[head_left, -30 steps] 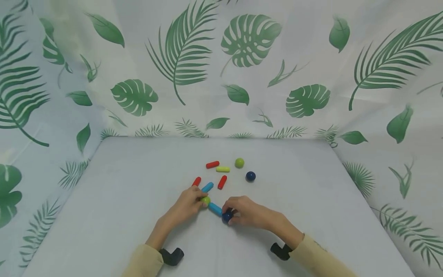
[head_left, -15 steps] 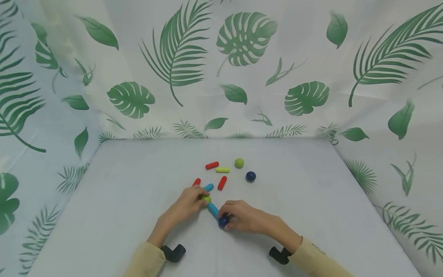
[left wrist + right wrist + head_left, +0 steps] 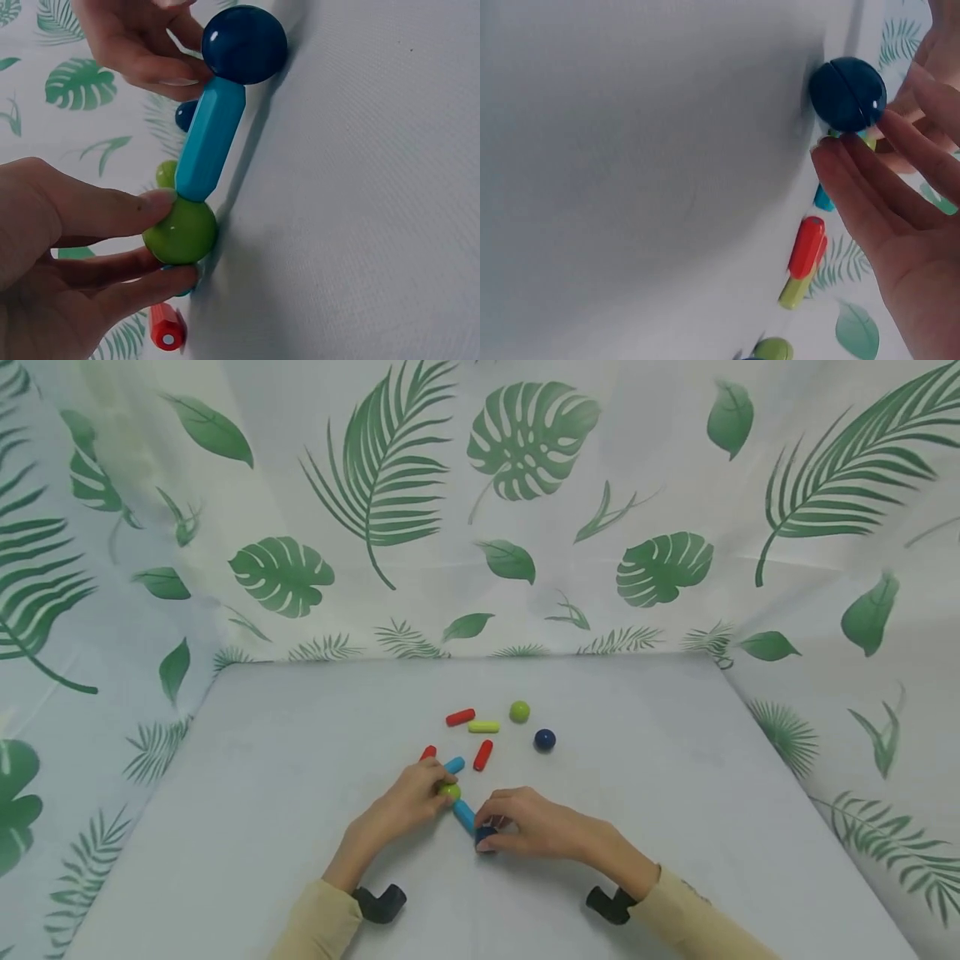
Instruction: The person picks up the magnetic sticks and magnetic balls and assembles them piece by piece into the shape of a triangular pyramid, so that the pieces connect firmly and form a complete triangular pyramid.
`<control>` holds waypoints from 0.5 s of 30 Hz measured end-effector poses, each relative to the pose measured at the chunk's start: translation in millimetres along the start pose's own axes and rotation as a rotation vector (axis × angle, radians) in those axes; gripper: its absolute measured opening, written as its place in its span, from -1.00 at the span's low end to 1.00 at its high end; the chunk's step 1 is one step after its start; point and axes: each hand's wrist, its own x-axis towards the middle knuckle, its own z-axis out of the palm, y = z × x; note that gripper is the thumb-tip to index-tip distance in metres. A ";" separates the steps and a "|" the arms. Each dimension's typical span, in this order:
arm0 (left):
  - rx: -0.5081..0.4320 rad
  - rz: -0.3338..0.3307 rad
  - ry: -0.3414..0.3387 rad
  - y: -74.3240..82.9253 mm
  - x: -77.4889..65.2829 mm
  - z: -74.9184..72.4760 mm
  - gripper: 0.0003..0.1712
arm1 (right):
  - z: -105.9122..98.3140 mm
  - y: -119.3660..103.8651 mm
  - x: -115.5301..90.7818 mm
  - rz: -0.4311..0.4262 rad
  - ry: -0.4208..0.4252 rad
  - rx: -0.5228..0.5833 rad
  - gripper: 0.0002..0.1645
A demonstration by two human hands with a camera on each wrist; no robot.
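Note:
My left hand (image 3: 408,797) pinches a lime-green ball (image 3: 180,232) between thumb and fingers. A light blue rod (image 3: 211,139) runs from that ball to a dark blue ball (image 3: 244,45), touching both at its ends. Fingers and thumb of my right hand (image 3: 536,822) grip the dark blue ball, which hides partly behind them in the head view. Just beyond the green ball, a second light blue rod (image 3: 454,765) meets it or lies against it; the contact is covered by my left fingers. A red rod (image 3: 428,752) shows partly behind the left hand.
Farther back on the white table (image 3: 637,735) lie two more red rods, one of them upper left (image 3: 461,717), and a yellow rod (image 3: 483,727). Another green ball (image 3: 520,712) and another dark blue ball (image 3: 545,740) sit to their right. A leaf-patterned cloth (image 3: 555,602) stands behind.
The right hand has shifted the dark blue ball slightly left and nearer, swinging the light blue rod steeper. Its thumb now lies across the ball's front. The left hand keeps hold of the green ball.

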 end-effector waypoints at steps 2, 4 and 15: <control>0.006 -0.001 0.007 0.6 1.9 -2.0 -0.73 | -6.8 -0.4 0.9 -0.004 0.010 -0.041 -0.74; 0.015 -0.009 0.014 1.1 3.7 -3.6 -0.72 | -14.6 0.0 1.8 0.008 0.021 -0.078 -0.75; 0.025 0.026 -0.026 5.0 3.5 -2.2 -0.74 | -39.6 23.4 12.6 -0.019 0.224 -0.268 -0.74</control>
